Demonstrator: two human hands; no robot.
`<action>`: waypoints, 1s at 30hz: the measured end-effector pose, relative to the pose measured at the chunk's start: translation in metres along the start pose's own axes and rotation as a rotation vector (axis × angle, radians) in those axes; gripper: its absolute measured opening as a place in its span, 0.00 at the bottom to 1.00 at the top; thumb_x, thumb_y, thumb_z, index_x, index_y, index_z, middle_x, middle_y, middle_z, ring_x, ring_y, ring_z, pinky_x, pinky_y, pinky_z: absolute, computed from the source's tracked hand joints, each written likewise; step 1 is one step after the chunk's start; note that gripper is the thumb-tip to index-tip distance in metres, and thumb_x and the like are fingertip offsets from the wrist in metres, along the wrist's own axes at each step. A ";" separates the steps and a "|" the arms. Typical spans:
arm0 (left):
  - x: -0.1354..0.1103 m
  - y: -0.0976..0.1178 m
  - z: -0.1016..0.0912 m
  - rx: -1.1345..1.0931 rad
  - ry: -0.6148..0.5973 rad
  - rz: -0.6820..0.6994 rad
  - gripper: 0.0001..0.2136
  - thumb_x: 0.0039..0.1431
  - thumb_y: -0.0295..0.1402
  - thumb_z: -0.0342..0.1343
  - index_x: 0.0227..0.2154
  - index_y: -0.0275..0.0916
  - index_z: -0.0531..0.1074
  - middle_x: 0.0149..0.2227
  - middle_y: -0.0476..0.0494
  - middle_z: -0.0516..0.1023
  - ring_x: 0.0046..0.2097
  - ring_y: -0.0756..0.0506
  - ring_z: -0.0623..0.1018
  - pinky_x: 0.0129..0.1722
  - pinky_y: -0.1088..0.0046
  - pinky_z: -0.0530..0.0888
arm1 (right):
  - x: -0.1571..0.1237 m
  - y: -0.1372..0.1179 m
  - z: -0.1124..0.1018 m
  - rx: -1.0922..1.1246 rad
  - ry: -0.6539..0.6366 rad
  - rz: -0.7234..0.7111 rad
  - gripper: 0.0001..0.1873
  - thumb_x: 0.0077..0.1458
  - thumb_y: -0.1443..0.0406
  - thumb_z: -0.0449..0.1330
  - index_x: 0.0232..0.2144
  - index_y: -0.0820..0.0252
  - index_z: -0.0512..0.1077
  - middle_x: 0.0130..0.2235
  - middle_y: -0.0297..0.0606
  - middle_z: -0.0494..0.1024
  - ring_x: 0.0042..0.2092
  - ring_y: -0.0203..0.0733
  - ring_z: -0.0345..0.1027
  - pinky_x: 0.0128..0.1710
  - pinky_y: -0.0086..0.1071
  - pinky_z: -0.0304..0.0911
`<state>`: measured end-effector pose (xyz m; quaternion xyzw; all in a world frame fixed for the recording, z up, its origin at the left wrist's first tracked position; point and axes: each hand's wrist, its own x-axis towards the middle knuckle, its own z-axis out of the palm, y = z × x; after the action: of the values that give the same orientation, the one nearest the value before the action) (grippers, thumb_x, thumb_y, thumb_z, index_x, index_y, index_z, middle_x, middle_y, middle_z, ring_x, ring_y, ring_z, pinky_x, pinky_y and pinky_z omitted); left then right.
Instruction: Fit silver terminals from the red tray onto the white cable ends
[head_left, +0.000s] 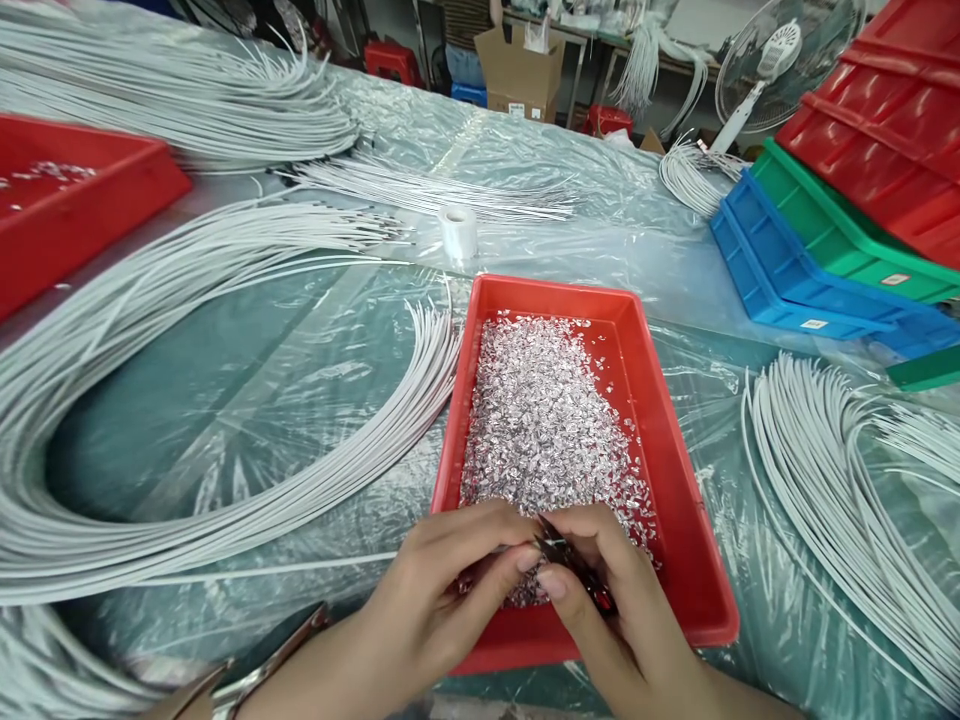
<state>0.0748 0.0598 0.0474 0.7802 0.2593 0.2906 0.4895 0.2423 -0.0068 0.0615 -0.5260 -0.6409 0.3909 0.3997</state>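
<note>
Left hand (450,575) and right hand (626,590) over red tray (686,570) of silvery pieces (547,410)

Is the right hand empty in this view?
No, the right hand grips a dark hand tool over the red tray.
</note>
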 end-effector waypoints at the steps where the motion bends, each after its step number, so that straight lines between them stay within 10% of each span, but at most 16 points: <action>1: -0.001 0.000 0.000 0.009 -0.005 -0.003 0.06 0.65 0.24 0.49 0.34 0.40 0.68 0.32 0.49 0.75 0.32 0.51 0.75 0.32 0.78 0.70 | 0.000 0.000 0.000 0.012 0.000 0.000 0.09 0.63 0.67 0.49 0.46 0.55 0.61 0.29 0.31 0.71 0.27 0.36 0.68 0.29 0.28 0.67; 30: 0.001 0.003 -0.003 0.008 0.163 0.023 0.08 0.63 0.23 0.49 0.35 0.41 0.69 0.28 0.54 0.73 0.28 0.54 0.71 0.28 0.83 0.67 | -0.001 0.006 0.006 0.018 0.064 0.180 0.06 0.65 0.65 0.48 0.44 0.52 0.62 0.31 0.31 0.70 0.32 0.35 0.65 0.32 0.28 0.62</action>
<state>0.0740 0.0615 0.0513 0.7589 0.2904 0.3577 0.4602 0.2386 -0.0071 0.0540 -0.5900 -0.5744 0.4141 0.3880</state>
